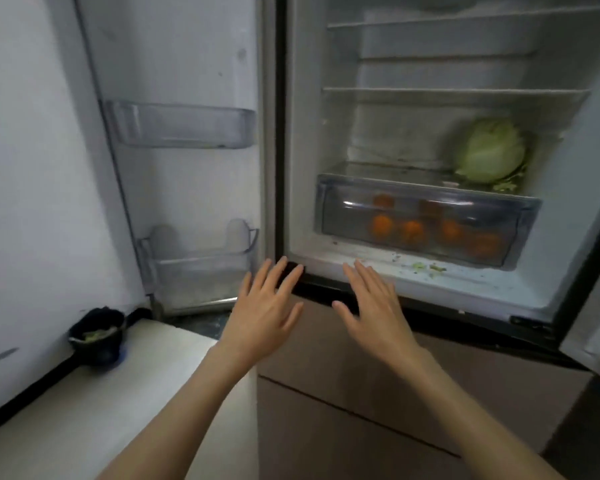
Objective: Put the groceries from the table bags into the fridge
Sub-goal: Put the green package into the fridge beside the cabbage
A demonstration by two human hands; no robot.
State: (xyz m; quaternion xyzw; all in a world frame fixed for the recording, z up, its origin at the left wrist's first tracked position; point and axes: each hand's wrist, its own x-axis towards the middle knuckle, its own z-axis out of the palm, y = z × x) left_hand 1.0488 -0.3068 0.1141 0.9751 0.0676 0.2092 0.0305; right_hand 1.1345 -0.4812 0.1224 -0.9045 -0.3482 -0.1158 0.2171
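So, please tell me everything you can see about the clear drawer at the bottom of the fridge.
The drawer looks like clear, slightly bluish plastic with a long front panel. It sits low in the open fridge, pushed in, under a flat cover on which a cabbage rests at the right. Through the front show several round oranges, blurred. Green scraps lie on the fridge floor before it. Neither hand touches it.

Open fridge (302,133), lower shelving.
Cabbage (492,150) sits on glass shelf (388,168) over clear drawer (426,220) holding oranges (413,231); green scraps (426,266) lie on fridge floor; two shelves above.
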